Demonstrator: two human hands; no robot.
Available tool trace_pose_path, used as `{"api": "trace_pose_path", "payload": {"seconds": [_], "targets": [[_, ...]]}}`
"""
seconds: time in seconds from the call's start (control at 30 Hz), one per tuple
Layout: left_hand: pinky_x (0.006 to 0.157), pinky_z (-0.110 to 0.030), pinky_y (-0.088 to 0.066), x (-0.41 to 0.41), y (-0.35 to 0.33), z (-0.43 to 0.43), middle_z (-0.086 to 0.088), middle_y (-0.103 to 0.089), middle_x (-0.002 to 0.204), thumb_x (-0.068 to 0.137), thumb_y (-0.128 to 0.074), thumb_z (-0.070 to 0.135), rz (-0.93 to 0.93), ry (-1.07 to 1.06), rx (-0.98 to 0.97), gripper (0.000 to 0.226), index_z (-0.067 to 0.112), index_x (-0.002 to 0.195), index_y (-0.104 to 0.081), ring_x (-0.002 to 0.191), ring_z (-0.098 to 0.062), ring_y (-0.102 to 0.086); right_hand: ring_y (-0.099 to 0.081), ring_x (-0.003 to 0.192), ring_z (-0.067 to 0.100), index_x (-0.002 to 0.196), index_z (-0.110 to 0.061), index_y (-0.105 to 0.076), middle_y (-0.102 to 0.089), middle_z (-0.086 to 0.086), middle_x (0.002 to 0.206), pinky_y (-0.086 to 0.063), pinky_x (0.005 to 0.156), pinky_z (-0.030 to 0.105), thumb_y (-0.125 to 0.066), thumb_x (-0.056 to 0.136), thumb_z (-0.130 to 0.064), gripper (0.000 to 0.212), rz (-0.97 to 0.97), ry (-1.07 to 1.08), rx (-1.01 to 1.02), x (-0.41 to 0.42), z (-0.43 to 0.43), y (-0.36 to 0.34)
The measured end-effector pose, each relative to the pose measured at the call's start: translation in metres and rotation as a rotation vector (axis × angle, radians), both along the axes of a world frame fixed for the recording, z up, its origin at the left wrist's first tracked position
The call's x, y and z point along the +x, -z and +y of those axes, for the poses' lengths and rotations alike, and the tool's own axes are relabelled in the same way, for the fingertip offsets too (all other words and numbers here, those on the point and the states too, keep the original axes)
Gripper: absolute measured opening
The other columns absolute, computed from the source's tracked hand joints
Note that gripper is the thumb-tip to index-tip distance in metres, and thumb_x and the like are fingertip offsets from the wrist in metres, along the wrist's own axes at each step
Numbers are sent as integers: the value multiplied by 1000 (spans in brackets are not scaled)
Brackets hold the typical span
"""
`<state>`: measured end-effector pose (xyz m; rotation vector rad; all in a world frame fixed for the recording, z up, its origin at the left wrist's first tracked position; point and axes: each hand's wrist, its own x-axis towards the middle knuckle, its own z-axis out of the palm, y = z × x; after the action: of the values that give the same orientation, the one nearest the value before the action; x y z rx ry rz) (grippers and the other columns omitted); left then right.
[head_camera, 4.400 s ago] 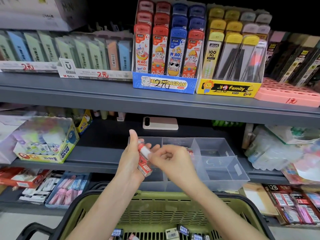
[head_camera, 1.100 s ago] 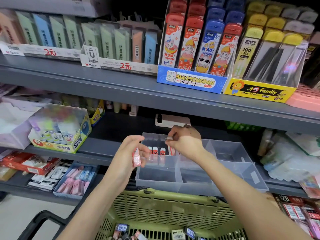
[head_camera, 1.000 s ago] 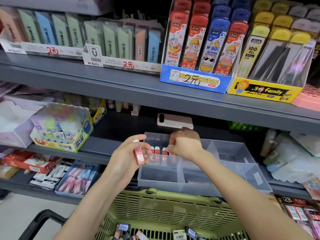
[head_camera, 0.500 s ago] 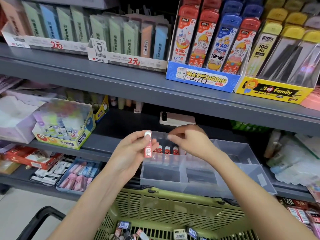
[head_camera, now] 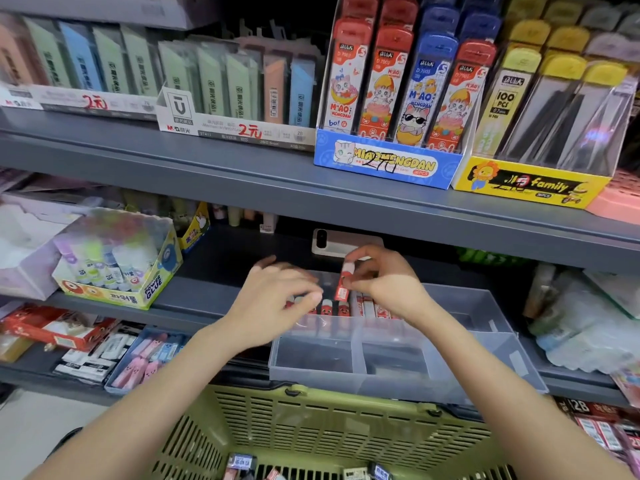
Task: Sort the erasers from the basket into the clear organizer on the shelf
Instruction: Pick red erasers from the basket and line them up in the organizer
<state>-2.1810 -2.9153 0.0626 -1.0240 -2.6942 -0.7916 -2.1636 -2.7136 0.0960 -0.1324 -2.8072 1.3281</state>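
Price marks and brand names on the stationery shelves.

On the upper shelf, the left white display tray [head_camera: 69, 102] reads "M&G" with a red handwritten "2元". The white display carton [head_camera: 235, 128] beside it shows a "U" logo, "M&G", another red "2元" and "2B". The blue display box [head_camera: 388, 161] says "MIAOMENGDAN" with "2元" penned over it, and its lead packs [head_camera: 377, 84] read "M'AO MENGDAN" and "D.7003". The yellow display box [head_camera: 530, 183] says "family"; a yellow-capped tube [head_camera: 507, 95] in it reads "100 PCS". Lower down, the glue-stick box [head_camera: 138, 292] reads "POWER GLUE", and red packs [head_camera: 588, 410] at far right show "2B". Print on the eraser [head_camera: 344, 282] pinched in the right hand [head_camera: 384, 289] is too blurred to read.
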Motion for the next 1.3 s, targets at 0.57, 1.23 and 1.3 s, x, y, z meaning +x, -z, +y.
{"api": "trace_pose_path", "payload": {"seconds": [0.57,1.23,1.3], "targets": [[115,-45,9,-25,18,6,27,-68,99,85,-5,70,-43,289,-308,77,38,92,-75,102,2,-49,-63,81,11,81,-31,-64,-64,-16,77,-49,77,28,-72,76,-33,10,-96,-61,221,-11,-4,23],[114,-47,13,-32,19,8,26,-62,115,82,-3,69,-42,309,-345,81,34,91,-76,117,-1,-40,-61,93,15,99,-31,-62,-70,-10,94,-44,73,23,-64,78,-35,21,-74,-43,521,-16,-16,24],[114,-47,13,-32,17,9,26,-60,119,84,-6,68,-60,304,-376,77,36,95,-75,120,-2,-38,-62,92,15,89,-33,-61,-70,-10,94,-45,73,23,-66,77,-36,14,-97,-50,522,-17,-15,23]]}}
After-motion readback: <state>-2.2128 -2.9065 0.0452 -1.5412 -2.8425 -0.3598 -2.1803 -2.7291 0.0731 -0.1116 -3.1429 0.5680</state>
